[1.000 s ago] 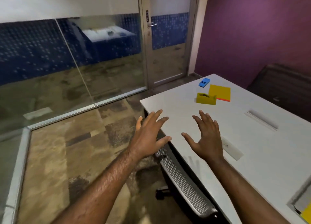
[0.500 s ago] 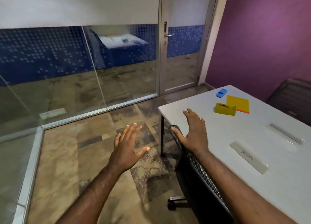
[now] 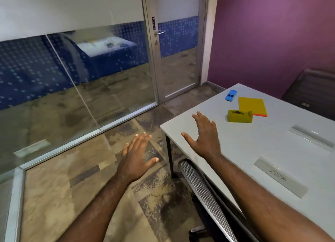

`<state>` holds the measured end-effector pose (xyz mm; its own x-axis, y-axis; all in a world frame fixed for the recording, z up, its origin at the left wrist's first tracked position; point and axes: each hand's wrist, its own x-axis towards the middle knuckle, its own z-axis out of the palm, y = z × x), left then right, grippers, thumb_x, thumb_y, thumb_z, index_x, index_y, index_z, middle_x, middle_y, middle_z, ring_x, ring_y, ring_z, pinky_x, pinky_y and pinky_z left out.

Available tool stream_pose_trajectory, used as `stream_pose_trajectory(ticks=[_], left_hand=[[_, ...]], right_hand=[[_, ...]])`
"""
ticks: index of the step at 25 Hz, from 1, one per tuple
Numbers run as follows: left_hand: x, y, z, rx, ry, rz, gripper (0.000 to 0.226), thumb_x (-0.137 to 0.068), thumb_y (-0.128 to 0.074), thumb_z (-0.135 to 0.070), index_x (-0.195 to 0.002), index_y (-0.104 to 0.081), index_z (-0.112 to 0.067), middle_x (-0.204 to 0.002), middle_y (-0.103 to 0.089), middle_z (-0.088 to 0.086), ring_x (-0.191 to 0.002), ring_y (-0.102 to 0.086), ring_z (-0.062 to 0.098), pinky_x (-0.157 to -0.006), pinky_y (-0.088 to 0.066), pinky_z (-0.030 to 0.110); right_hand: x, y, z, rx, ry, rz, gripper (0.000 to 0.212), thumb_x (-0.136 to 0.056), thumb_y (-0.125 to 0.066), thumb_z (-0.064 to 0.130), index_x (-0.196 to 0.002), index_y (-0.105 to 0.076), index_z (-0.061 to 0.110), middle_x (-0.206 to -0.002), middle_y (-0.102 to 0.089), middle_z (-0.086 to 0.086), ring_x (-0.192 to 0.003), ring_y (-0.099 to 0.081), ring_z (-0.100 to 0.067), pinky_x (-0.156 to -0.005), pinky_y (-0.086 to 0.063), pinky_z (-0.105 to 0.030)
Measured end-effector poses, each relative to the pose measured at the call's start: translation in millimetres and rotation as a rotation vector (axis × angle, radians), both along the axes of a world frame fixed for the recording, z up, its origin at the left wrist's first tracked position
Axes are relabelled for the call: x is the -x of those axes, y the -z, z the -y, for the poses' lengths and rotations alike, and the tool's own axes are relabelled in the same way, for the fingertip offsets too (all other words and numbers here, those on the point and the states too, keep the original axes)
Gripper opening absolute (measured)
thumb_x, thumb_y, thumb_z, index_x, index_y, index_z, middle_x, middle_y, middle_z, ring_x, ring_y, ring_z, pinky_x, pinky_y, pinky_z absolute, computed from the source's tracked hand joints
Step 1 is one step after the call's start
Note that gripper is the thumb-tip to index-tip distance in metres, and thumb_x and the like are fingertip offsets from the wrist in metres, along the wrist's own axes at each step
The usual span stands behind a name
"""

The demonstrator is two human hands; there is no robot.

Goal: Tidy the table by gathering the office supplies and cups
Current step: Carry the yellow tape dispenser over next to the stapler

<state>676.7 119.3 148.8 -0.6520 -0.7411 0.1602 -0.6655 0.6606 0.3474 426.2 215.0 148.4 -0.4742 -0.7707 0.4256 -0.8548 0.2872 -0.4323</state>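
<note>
On the white table (image 3: 253,151), near its far corner, lie a yellow tape dispenser (image 3: 239,116), a yellow pad with an orange edge (image 3: 252,106) and a small blue stapler-like item (image 3: 231,95). My right hand (image 3: 204,134) hovers open above the table's left corner, a short way left of the tape dispenser, holding nothing. My left hand (image 3: 136,156) is stretched out open over the floor, left of the table, also holding nothing. No cups are in view.
A mesh office chair (image 3: 204,196) is tucked under the table's near edge, below my right arm. Two flat grey rulers or strips (image 3: 280,178) (image 3: 311,136) lie on the table. A glass wall and door (image 3: 174,42) stand ahead; a purple wall (image 3: 272,33) is at right.
The view has swung left and the table has slid to the right. My left hand has moved from above the table's edge to above the floor; my right hand stays over the table corner.
</note>
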Motion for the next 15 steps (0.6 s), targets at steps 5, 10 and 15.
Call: stream_pose_trajectory(ticks=[5, 10, 15], left_hand=[[56, 0, 51, -0.028, 0.092, 0.023, 0.08, -0.085, -0.061, -0.053, -0.15, -0.017, -0.036, -0.162, -0.007, -0.011, -0.149, 0.0, 0.012, -0.118, -0.001, 0.046], [111, 11, 95, -0.052, 0.228, 0.056, 0.078, -0.086, -0.062, -0.05, -0.149, -0.019, -0.036, -0.162, -0.008, -0.011, -0.149, 0.0, 0.013, -0.117, -0.004, 0.051], [176, 39, 152, -0.106, 0.408, 0.089, 0.075, -0.086, -0.06, -0.051, -0.149, -0.021, -0.035, -0.161, -0.011, -0.011, -0.149, -0.005, 0.014, -0.118, -0.006, 0.048]], right_hand=[[39, 8, 28, -0.026, 0.078, 0.019, 0.077, -0.084, -0.048, 0.067, -0.146, -0.032, 0.025, -0.158, -0.027, -0.002, -0.144, -0.027, -0.024, -0.118, -0.017, -0.052], [67, 24, 45, -0.086, 0.188, 0.034, 0.076, -0.085, -0.048, 0.067, -0.147, -0.032, 0.025, -0.158, -0.026, -0.002, -0.145, -0.027, -0.024, -0.118, -0.016, -0.051], [97, 51, 66, -0.147, 0.335, 0.048, 0.074, -0.087, -0.051, 0.062, -0.147, -0.032, 0.023, -0.158, -0.026, -0.002, -0.144, -0.027, -0.023, -0.117, -0.018, -0.05]])
